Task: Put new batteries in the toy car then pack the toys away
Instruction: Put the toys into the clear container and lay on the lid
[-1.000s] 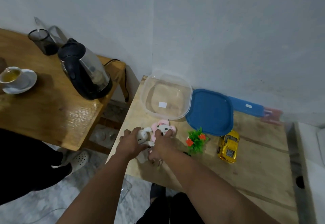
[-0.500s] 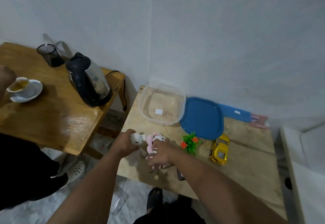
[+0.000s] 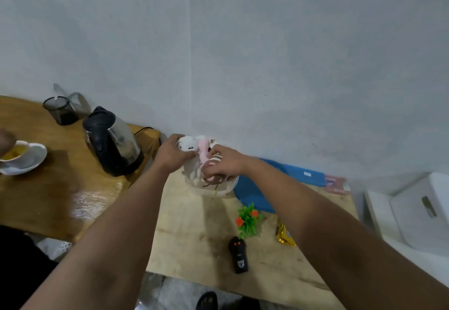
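Note:
My left hand [image 3: 173, 154] grips a white plush toy [image 3: 187, 144] and my right hand [image 3: 224, 161] grips a pink and brown plush toy [image 3: 211, 163]. Both are held over the clear plastic container [image 3: 213, 191] at the back of the light wooden table [image 3: 194, 232]. The blue lid [image 3: 252, 195] lies right of the container. The yellow toy car [image 3: 284, 235] is mostly hidden behind my right forearm. A black remote control [image 3: 238, 255] lies near the front edge, beside a small green toy plant [image 3: 248, 221] with orange flowers.
A darker wooden table [image 3: 56, 188] on the left holds a black kettle [image 3: 111, 144], a dark cup [image 3: 60, 110] and a teacup on a saucer [image 3: 20, 156]. Another person's hand shows at the far left. A blue packet [image 3: 303, 173] lies by the wall. White furniture [image 3: 413, 210] stands right.
Both hands lifted the plush toys off the table front and carried them back over the clear container. The view tilted upward. The remote control is now uncovered.

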Tool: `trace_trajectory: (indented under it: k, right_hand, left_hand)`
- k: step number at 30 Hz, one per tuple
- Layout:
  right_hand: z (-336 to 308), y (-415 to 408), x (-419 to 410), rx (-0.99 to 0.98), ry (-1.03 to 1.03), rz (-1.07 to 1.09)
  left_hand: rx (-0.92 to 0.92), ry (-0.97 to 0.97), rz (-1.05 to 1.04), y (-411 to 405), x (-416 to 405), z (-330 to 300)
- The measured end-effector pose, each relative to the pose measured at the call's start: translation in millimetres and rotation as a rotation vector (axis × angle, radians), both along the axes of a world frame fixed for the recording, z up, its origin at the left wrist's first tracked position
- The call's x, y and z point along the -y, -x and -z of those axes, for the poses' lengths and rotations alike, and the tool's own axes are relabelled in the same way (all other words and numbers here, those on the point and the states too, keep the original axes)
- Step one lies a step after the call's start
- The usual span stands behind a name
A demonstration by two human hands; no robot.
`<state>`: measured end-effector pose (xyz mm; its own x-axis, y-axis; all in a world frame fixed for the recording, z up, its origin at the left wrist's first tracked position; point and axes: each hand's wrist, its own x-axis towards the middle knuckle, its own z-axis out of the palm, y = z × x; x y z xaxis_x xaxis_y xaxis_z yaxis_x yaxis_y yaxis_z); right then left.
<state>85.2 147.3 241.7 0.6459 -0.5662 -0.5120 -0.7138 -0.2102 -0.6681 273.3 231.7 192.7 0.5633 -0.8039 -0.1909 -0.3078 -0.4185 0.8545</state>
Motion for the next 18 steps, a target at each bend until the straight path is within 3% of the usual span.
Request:
trace_trajectory:
  k: [8,12,15,18]
  right_hand:
    - [83.7,-19.2,67.6,-0.202,0.063,-0.057]
    - [117.6,-26.3,76.9,-0.17,0.113,-0.08]
    - [124.7,-22.0,67.9,-0.19,0.175,-0.097]
    - [121.6,-8.0,61.3,-0.139,0.321,0.061]
  left_hand:
    - [-0.005,-0.163,-0.048,23.4,52.2,65.5]
    - [0.329,-0.43,0.065,25.2,55.7,91.1]
    - [0.526,-0.504,0.111,25.9,47.7,98.0]
    - [0.608,-0.534,0.092,25.3,38.0,96.7]
